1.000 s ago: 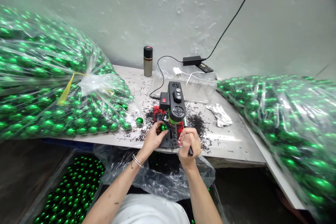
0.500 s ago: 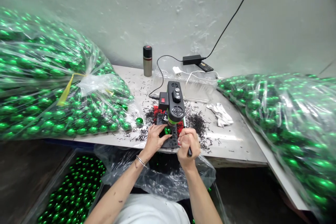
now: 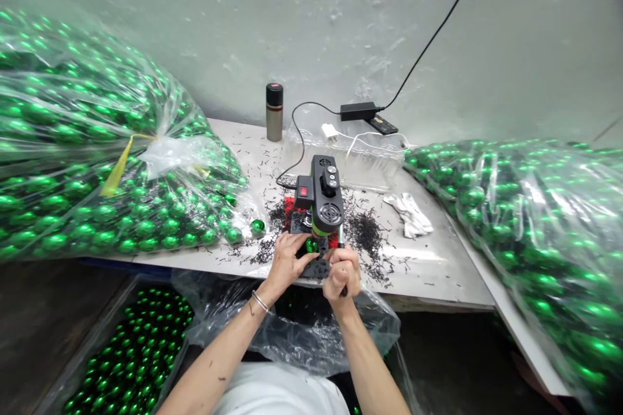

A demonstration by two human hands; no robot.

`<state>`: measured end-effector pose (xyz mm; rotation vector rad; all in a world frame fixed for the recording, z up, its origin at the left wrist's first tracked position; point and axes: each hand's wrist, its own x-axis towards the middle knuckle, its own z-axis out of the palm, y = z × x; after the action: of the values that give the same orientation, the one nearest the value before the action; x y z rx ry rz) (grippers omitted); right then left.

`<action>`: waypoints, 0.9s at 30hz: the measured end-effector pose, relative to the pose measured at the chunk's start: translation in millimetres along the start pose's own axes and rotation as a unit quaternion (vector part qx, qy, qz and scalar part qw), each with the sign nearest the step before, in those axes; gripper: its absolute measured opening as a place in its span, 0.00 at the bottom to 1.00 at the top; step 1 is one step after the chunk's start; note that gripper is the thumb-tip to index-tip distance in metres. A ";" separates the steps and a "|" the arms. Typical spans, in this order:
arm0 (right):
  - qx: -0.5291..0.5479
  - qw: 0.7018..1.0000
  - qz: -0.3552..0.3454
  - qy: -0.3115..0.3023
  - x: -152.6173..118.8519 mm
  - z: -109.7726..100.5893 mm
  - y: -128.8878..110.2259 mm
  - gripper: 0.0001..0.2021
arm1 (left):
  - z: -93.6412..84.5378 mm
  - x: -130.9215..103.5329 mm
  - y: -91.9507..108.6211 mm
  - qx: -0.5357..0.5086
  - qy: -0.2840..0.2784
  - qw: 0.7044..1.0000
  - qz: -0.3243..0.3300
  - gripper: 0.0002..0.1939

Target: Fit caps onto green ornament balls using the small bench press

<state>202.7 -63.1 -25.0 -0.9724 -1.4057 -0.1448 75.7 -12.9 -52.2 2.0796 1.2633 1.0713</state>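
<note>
while the left hand (image 3: 283,264) is pinching a shiny green ball (image 3: 311,246) between thumb and fingers, the right hand (image 3: 343,272) is gripping a black lever handle (image 3: 344,291), its fingers wrapped around it. the pinched ball is sitting near the head of a black machine (image 3: 327,189), which is standing directly beyond both grips. black shavings (image 3: 366,231) are lying around the machine, a second green ball (image 3: 257,227) is resting to the left of the pinching fingers, and a white glove (image 3: 411,215) is lying beyond and to the right of the gripping hand. a bottle (image 3: 274,113) is standing well beyond the left grip.
</note>
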 end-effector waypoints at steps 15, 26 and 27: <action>-0.004 1.000 0.023 0.003 46.9 -7.4 -26.7 0.16 | 1.4 3.8 -1.1 -0.024 0.007 1.000 0.000 0.17; 0.025 0.994 0.103 0.028 58.0 -4.3 -41.0 0.17 | -57.1 -21.2 -9.3 0.133 0.014 0.988 0.076 0.25; 0.026 0.994 0.101 0.031 54.7 -3.7 -39.3 0.16 | -68.2 -8.4 -11.0 0.168 0.015 0.984 0.052 0.21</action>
<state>193.6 -65.5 41.8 -1.0520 -1.2400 0.0128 12.2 -15.2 -23.8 2.4094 1.4480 0.9905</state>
